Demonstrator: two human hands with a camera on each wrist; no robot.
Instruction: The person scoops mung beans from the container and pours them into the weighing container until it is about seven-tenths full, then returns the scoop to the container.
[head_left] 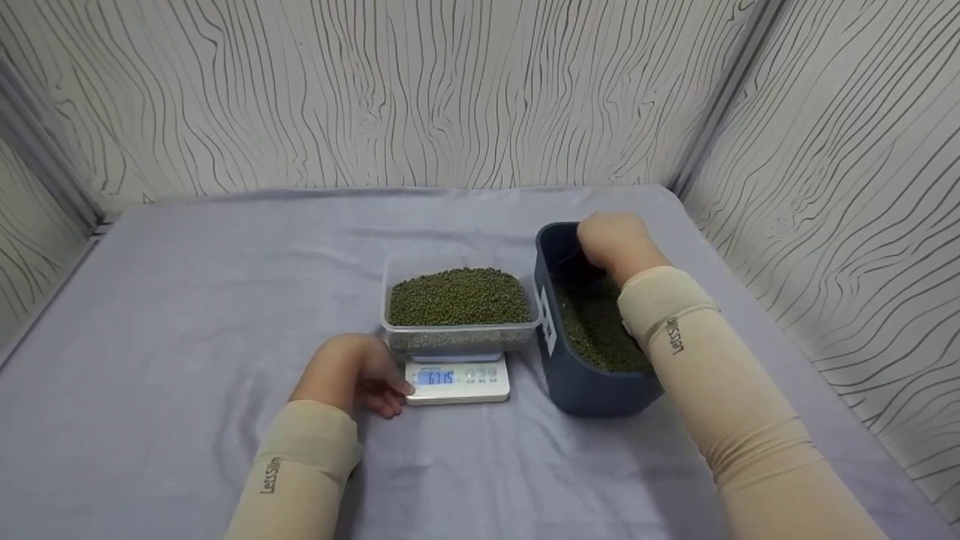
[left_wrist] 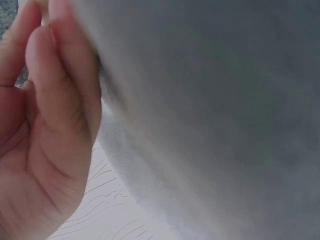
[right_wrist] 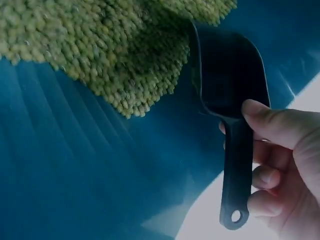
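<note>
Inside a dark blue bin (head_left: 600, 394) of green mung beans (right_wrist: 100, 45), my right hand (head_left: 616, 238) grips a black scoop (right_wrist: 239, 150) by its handle. No beans can be seen in the scoop's bowl in the right wrist view. My left hand (head_left: 364, 373) rests at the left edge of a white kitchen scale (head_left: 457, 391), thumb touching its corner, fingers loosely bent. The scale's lit display (head_left: 437, 377) seems to read 6715. On the scale sits a clear plastic container (head_left: 465, 341) holding heaped mung beans (head_left: 459, 296).
A pale lavender cloth (head_left: 187, 315) with soft wrinkles covers the table. The bin stands close against the container's right side. Behind the table rises a white panel wall (head_left: 375, 97) with a wood-grain pattern, and another panel (head_left: 847, 187) stands at the right.
</note>
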